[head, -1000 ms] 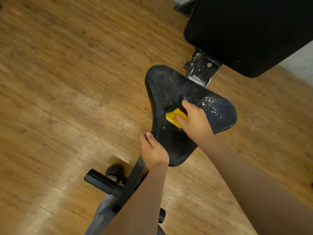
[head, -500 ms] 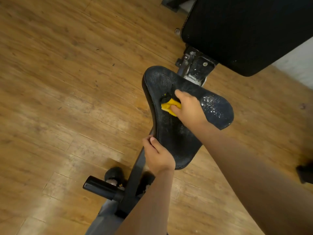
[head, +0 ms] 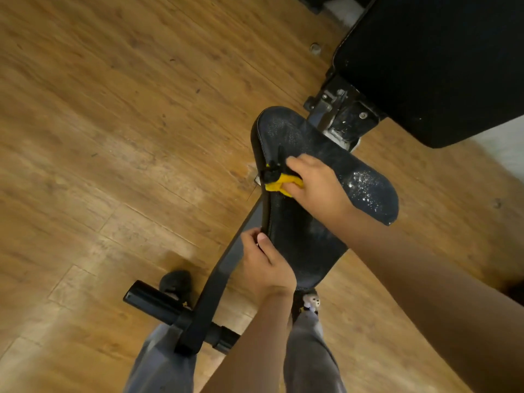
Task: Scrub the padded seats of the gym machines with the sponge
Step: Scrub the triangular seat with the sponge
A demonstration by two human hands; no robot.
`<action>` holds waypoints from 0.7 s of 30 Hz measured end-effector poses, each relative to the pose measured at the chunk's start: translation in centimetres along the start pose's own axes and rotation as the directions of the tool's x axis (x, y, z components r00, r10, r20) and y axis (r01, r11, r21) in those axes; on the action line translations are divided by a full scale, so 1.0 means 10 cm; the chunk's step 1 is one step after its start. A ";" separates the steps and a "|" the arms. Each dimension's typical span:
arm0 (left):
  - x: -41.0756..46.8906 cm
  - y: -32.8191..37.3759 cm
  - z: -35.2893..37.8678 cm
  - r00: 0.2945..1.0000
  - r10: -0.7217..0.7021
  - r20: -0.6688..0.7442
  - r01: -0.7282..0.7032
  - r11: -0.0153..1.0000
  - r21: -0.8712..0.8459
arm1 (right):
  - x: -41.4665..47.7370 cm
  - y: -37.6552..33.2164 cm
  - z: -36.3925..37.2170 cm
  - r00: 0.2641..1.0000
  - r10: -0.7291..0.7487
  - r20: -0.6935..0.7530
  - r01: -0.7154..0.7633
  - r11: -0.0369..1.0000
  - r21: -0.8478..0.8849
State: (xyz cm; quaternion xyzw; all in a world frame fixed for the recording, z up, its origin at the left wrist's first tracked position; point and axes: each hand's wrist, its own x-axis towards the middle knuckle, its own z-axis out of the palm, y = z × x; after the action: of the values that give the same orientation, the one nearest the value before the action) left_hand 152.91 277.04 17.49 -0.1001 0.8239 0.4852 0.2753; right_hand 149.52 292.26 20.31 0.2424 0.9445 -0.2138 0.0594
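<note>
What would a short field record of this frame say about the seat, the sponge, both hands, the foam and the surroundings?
seat: black padded triangular seat, on a dark metal frame
sponge: yellow sponge with a dark scrub layer, at the seat's left edge
right hand: right hand holds the sponge against the seat
left hand: left hand grips the seat's near left edge, thumb on top
foam: white foam specks on the seat's right lobe, apart from the sponge
surroundings: large black backrest pad beyond the seat; brown wood-plank floor

black padded seat [head: 300,236], yellow sponge [head: 279,184], brown wood-grain floor [head: 113,109]
</note>
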 end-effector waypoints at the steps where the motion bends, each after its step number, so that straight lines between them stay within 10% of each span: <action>1: 0.00 -0.01 0.00 1.000 -0.001 0.005 0.001 1.000 -0.015 | 0.15 0.06 -0.01 1.000 0.001 -0.020 -0.002 1.000 -0.016; 10: 0.06 0.08 -0.07 0.995 -0.049 0.090 0.045 0.998 0.044 | 1.05 0.39 -0.06 0.998 -0.056 -0.034 0.055 0.998 -0.020; 17: -0.03 0.45 0.19 0.860 -0.436 -0.266 0.461 0.887 0.038 | -0.18 0.23 -0.21 0.935 -0.294 0.197 0.268 0.952 0.145; 21: -0.03 0.51 0.24 0.853 -0.395 -0.340 0.461 0.877 0.136 | -0.15 0.29 -0.16 0.944 -0.287 0.166 0.273 0.957 0.100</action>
State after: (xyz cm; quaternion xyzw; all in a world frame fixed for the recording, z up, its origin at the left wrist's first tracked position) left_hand 151.84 281.62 20.57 -0.3248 0.8597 0.2991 0.2567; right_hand 152.24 294.57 21.06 0.0876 0.9514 -0.2764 0.1035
